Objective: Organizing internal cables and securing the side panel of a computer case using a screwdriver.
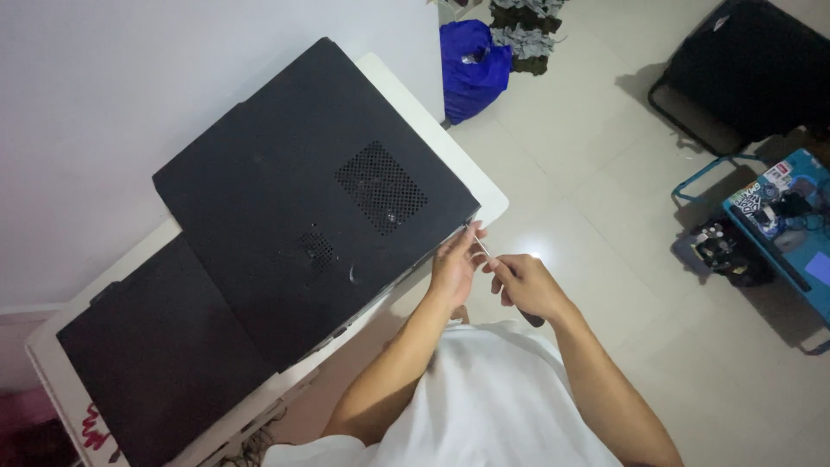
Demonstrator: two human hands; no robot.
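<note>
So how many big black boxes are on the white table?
2. The computer case with vent holes lies at the far end, where both hands work at its corner. The second black case lies nearer, partly beneath it.

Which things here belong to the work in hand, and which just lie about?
In use: screwdriver, right hand, left hand, upper black computer case.
Lying about: blue bag, black chair, blue cart, second black case.

A white table point(491, 201) against the wall carries two black computer cases: the larger point(294, 190) lies flat, the other point(156, 363) just beside it.
</note>
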